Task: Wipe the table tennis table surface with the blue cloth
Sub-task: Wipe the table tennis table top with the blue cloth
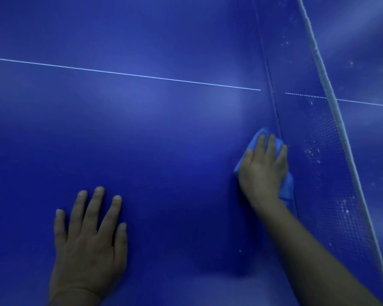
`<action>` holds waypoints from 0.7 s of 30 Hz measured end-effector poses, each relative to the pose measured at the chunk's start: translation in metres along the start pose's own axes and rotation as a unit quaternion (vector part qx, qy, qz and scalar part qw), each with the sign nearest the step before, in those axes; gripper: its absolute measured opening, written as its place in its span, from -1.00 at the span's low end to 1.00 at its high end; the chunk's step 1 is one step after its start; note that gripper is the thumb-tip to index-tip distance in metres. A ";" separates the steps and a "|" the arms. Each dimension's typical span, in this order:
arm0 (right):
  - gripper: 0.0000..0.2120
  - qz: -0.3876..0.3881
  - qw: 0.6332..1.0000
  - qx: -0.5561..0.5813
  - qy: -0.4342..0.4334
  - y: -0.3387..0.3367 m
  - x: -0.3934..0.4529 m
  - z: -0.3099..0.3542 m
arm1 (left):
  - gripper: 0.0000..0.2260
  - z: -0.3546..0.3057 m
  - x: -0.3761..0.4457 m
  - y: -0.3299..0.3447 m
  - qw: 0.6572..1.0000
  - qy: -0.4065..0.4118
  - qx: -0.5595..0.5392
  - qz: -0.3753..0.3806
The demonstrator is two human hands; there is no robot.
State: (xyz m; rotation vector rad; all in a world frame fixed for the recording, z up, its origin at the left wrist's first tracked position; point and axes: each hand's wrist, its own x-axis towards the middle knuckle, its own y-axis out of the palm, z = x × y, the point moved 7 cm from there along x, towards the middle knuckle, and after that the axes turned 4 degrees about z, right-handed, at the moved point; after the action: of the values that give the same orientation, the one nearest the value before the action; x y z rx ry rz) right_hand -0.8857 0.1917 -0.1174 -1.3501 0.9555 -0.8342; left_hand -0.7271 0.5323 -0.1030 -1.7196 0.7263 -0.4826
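Beside the net [332,133], the right hand [262,171] presses the blue cloth [285,186] flat-fingered; left hand [90,241] rests splayed.

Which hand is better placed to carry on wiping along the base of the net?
The right hand. It already presses the crumpled light blue cloth onto the dark blue table tennis table surface beside the white-edged mesh net. The left hand lies flat and spread, far from the net, holding nothing.

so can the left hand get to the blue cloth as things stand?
Probably yes. The left hand lies flat with bare table between it and the blue cloth, though the right hand covers most of the cloth.
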 end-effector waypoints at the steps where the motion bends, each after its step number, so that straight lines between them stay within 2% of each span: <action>1: -0.29 0.011 1.000 -0.006 -0.007 0.005 -0.004 0.008 | -0.48 0.000 0.000 0.000 1.000 -0.001 0.000 0.000; 3: -0.28 0.045 0.997 -0.031 -0.054 0.009 0.023 0.042 | -0.48 0.002 0.001 0.001 1.000 0.000 0.003 0.004; 5: -0.34 0.025 0.996 -0.033 -0.073 -0.006 0.072 0.079 | -0.48 0.002 0.001 0.000 1.000 -0.001 0.003 0.003; 8: -0.46 0.000 0.999 0.037 -0.009 -0.028 0.131 0.073 | -0.48 -0.001 0.000 0.000 1.000 0.000 0.008 -0.011; 11: -0.39 -0.011 0.999 0.030 0.020 -0.024 0.093 0.016 | -0.47 0.001 0.001 0.000 1.000 0.002 0.008 -0.012; 13: -0.37 -0.012 1.000 0.002 -0.004 -0.014 0.017 -0.011 | -0.47 0.001 0.000 0.000 1.000 -0.003 0.009 -0.005; 16: -0.44 -0.022 0.997 -0.010 -0.069 -0.007 -0.081 -0.014 | -0.47 0.001 0.000 0.002 1.000 -0.005 0.011 0.008; 18: -0.45 -0.019 0.992 0.012 -0.125 -0.016 -0.062 -0.003 | -0.47 0.002 0.001 0.001 1.000 -0.004 0.008 0.008; 21: -0.44 -0.037 0.984 -0.011 -0.174 -0.027 0.027 0.018 | -0.48 0.002 0.000 0.002 1.000 -0.006 0.007 0.010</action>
State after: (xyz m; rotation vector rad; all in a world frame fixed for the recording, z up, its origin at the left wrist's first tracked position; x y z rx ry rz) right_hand -0.8572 0.1731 -0.0929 -1.4982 0.6445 -0.6164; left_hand -0.7261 0.5331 -0.1050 -1.6998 0.7291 -0.4615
